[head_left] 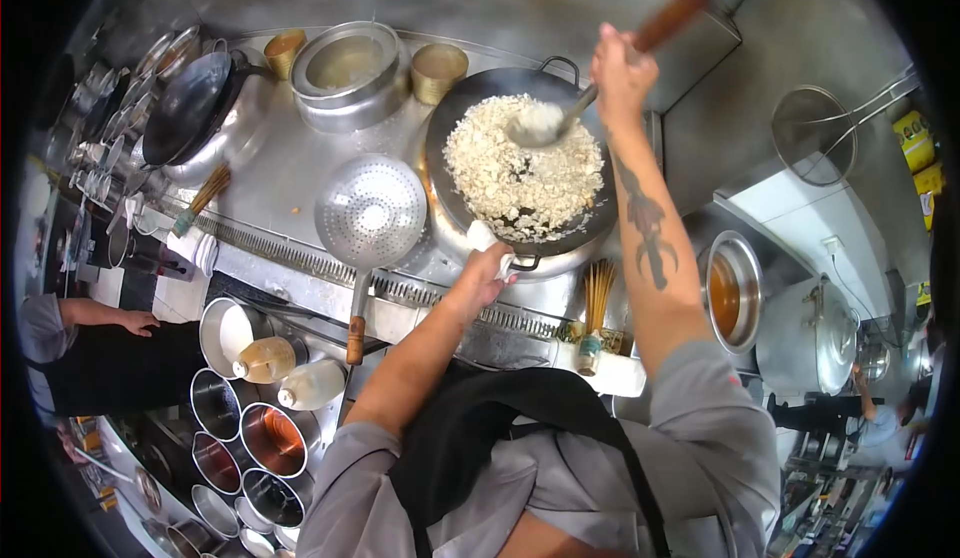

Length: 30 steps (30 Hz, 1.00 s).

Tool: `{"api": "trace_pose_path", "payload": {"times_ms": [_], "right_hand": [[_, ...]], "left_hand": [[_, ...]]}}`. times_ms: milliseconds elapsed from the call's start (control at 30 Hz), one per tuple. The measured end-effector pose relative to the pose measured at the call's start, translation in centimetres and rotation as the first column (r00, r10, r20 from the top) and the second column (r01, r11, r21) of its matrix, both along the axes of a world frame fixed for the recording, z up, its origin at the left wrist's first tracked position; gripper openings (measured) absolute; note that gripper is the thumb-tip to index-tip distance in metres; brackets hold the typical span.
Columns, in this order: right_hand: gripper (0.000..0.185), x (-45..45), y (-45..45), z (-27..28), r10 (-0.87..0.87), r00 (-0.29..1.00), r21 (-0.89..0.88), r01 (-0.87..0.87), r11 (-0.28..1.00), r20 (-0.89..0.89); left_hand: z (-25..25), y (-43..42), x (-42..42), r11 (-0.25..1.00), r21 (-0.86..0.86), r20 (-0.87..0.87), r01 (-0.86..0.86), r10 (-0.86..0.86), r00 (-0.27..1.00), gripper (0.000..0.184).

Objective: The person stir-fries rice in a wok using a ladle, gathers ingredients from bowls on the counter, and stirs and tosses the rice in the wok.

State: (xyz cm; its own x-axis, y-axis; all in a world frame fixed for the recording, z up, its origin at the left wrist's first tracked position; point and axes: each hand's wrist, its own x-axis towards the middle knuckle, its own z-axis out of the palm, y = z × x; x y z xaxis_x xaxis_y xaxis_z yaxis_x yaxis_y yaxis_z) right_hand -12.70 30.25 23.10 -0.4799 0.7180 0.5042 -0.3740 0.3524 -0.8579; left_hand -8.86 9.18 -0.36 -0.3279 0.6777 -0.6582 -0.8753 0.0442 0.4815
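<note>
A large black wok point(440, 166) sits on the stove, filled with pale fried rice point(480, 183) in small loose grains. My right hand point(625, 73) is wrapped round the shaft of a ladle point(577, 111). Its wooden handle end sticks up past my fist, blurred by motion. The ladle's bowl rests in the rice and carries a whitish heap. My left hand point(484, 276) grips a folded white cloth point(482, 238) at the wok's near rim, beside the loop handle. How far the fingers close round the rim is hidden. A perforated strainer point(370, 210) lies left of the wok.
A steel pot point(350, 78) and two golden containers stand behind. A bamboo brush point(597, 308) is near my right forearm, with a basin of orange liquid point(725, 293) beyond. Several seasoning tubs point(275, 440) are at lower left. Another person's hand point(138, 322) shows at far left.
</note>
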Motion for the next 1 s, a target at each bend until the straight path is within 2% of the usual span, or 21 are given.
{"api": "trace_pose_path", "payload": {"times_ms": [33, 67, 100, 133, 167, 200, 267, 367, 467, 567, 667, 700, 733, 800, 867, 900, 1000], "right_hand": [[0.017, 0.5, -0.6, -0.2, 0.04, 0.995, -0.067, -0.047, 0.997, -0.096], [0.019, -0.5, -0.3, -3.5, 0.126, 0.99, -0.115, -0.133, 0.984, -0.062], [0.021, -1.7, 1.2, -6.2, 0.111, 0.992, -0.04, -0.109, 0.993, 0.061], [0.022, -2.6, 0.5, -5.3, 0.09, 0.98, 0.047, -0.1, 0.994, 0.176], [0.025, -2.7, 0.7, -3.7, 0.109, 0.948, -0.043, -0.1, 0.994, 0.298], [0.025, -3.2, 1.2, -3.0, 0.079, 0.947, -0.01, -0.08, 0.997, 0.313], [0.025, -2.3, 0.0, -0.7, 0.086, 0.979, -0.002, -0.088, 0.996, 0.184], [0.026, 0.1, -3.3, -2.4, 0.119, 0.993, 0.013, -0.119, 0.993, 0.003], [0.023, -1.1, -2.8, -4.0, 0.358, 0.894, -0.176, -0.319, 0.931, 0.27], [0.021, 1.5, -5.0, 1.7, 0.313, 0.889, -0.082, -0.303, 0.949, 0.333], [0.023, 4.0, -6.4, -1.5, 0.155, 0.944, 0.039, -0.174, 0.984, 0.291], [0.023, 2.2, -3.6, -6.4, 0.024, 0.961, 0.151, -0.068, 0.986, 0.275], [0.021, 1.6, -0.5, -7.6, 0.081, 0.931, 0.158, -0.145, 0.977, 0.355], [0.023, 1.4, 2.2, -3.2, 0.168, 0.834, 0.047, -0.226, 0.973, 0.526], [0.023, 3.2, 2.1, 1.6, 0.12, 0.843, 0.086, -0.192, 0.978, 0.525], [0.02, 5.3, -0.5, 4.2, 0.016, 0.856, 0.094, -0.075, 0.993, 0.518], [0.018, 8.4, -2.4, -0.7, -0.016, 0.997, -0.119, 0.026, 0.993, 0.079]], "left_hand": [[-0.1, -0.2, 0.1, 1.0, 0.001, 0.003, 0.0, 0.0, 1.0, 0.016], [-0.3, -0.5, 0.3, 1.0, 0.002, 0.005, 0.009, -0.009, 1.0, 0.016], [-0.3, -0.5, 0.3, 1.0, 0.007, 0.003, 0.02, -0.02, 1.0, 0.016], [-0.1, -0.2, -0.1, 1.0, 0.02, -0.006, 0.024, -0.024, 1.0, 0.016], [0.0, -0.1, -0.2, 1.0, 0.02, -0.008, 0.017, -0.017, 1.0, 0.016], [-0.1, -0.5, 0.1, 1.0, 0.009, -0.003, 0.021, -0.021, 1.0, 0.016], [-0.1, 0.0, -0.2, 1.0, 0.006, -0.01, 0.019, -0.018, 1.0, 0.015], [-0.6, -0.1, 0.0, 1.0, -0.006, -0.003, 0.006, -0.006, 1.0, 0.015], [-0.4, 0.1, -0.1, 1.0, 0.005, 0.007, 0.015, -0.015, 1.0, 0.015], [0.0, 0.2, -0.3, 1.0, -0.006, -0.012, 0.008, -0.008, 1.0, 0.015], [0.0, -0.2, 0.4, 1.0, -0.004, -0.013, -0.015, 0.015, 1.0, 0.013], [-0.2, -0.3, 0.2, 1.0, 0.015, 0.009, -0.009, 0.009, 1.0, 0.013], [-0.2, -0.1, 0.0, 0.999, 0.042, 0.024, -0.002, 0.001, 1.0, 0.013], [-0.3, -0.1, 0.1, 0.998, 0.054, 0.036, 0.016, -0.018, 0.999, 0.011], [-0.5, -0.2, -0.1, 0.997, 0.083, 0.055, -0.003, -0.002, 0.999, 0.011], [0.3, -0.3, -0.1, 0.998, 0.069, 0.059, 0.001, -0.005, 0.998, 0.011], [0.3, -0.1, -0.4, 0.998, 0.007, 0.023, 0.067, -0.067, 0.997, 0.012]]}}
